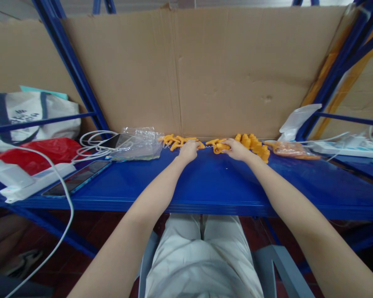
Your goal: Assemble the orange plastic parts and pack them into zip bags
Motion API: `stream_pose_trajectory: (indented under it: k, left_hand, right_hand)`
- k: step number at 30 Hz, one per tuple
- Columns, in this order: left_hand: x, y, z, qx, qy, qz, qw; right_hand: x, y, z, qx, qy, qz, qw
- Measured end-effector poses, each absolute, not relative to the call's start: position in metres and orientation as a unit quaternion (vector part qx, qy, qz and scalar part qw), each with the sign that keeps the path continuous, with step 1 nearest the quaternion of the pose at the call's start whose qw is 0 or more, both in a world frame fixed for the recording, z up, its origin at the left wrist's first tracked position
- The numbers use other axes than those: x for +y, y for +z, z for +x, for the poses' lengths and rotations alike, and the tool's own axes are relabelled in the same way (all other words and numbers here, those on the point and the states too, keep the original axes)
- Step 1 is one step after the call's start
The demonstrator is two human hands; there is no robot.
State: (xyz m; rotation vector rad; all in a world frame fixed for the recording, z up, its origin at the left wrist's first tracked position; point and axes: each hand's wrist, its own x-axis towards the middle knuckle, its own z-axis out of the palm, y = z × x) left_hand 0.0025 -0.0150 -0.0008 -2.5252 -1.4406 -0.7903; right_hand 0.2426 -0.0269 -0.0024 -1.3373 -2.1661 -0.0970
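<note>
- Along the blue bench (205,182), left: plastic bag (139,145), then orange pieces (175,142).
- Left hand (189,151) at their right end; can't tell if gripping.
- Right hand (236,150) touching orange ringed piece (217,149), grip unclear.
- Orange row (251,143) just right.

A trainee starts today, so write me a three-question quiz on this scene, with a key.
1. Multiple choice: what colour are the pieces beside the right hand? A) green B) orange C) white
2. Which hand is nearer the phone that lies by the power strip?
3. True or false: a cardboard sheet stands behind the hands.

Key: 1. B; 2. the left hand; 3. true.
</note>
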Motion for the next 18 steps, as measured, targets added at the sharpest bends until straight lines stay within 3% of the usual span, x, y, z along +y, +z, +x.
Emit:
stream_pose_trajectory:
  k: [18]
  left_hand:
    - [-0.0131, -0.0022, 0.0075, -0.432, -0.289, -0.850, 0.083]
  right_hand:
    - [-0.0204, -0.0073, 0.2436, -0.844, -0.032, -0.425, 0.325]
